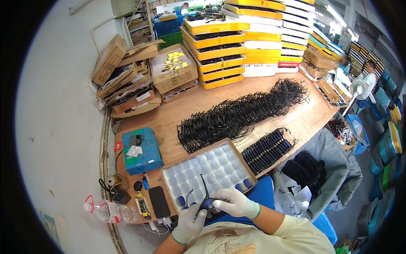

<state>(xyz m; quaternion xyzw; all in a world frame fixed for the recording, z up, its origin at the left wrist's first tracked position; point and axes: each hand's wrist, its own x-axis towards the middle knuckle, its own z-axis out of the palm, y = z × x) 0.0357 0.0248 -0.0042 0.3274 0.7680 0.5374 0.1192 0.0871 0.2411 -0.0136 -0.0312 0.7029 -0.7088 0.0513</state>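
Note:
Both of my hands wear pale gloves and are low in the middle of the view, near my body. A pair of black glasses (206,201) is between them, its temples pointing up and away. My left hand (190,222) grips the glasses from the lower left, fingers and thumb closed on the frame. From the right, my right hand (237,203) pinches the frame by a dark lens. Just beyond lies a shallow cardboard box (243,159) with rows of rounded clear lens-like pieces; a few dark blue lenses (247,183) show along its near edge.
Past the box, a long heap of black glasses frames (237,118) crosses the wooden table, with a row of dark-lensed glasses (268,150) nearer. Left are a blue box (142,150), a phone (159,202) and a plastic bottle (112,211). Stacked yellow-white trays (222,53) stand behind.

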